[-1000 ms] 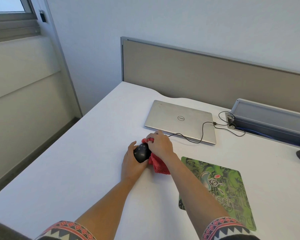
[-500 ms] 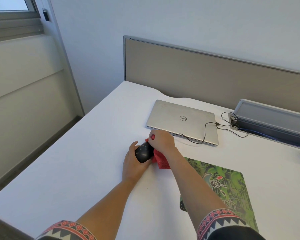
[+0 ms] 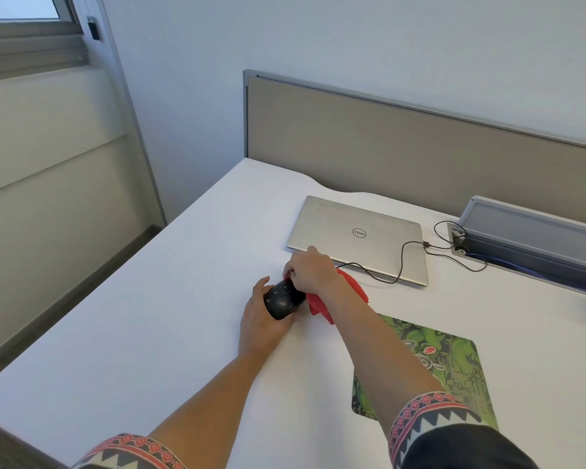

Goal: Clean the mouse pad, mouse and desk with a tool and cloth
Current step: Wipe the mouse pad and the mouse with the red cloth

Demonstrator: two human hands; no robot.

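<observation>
At centre frame, a left hand (image 3: 263,319) is gripping a dark rounded plastic mouse (image 3: 282,299) while the right hand (image 3: 310,270) is clutching a red woven cloth (image 3: 320,304) against it; its thin black cable (image 3: 379,274) risks snagging.

On the white table (image 3: 142,319), the person's left grip (image 3: 261,328) wraps round a black mouse (image 3: 282,301), holding it tilted. The right grip (image 3: 313,272) presses a bunched red cloth (image 3: 321,308) against the mouse's far end. Just beyond lies a closed silver laptop (image 3: 359,231), a black cable (image 3: 401,262) trailing over its lid. A green mouse pad (image 3: 454,360) lies to the right, partly hidden by the right forearm.
</observation>
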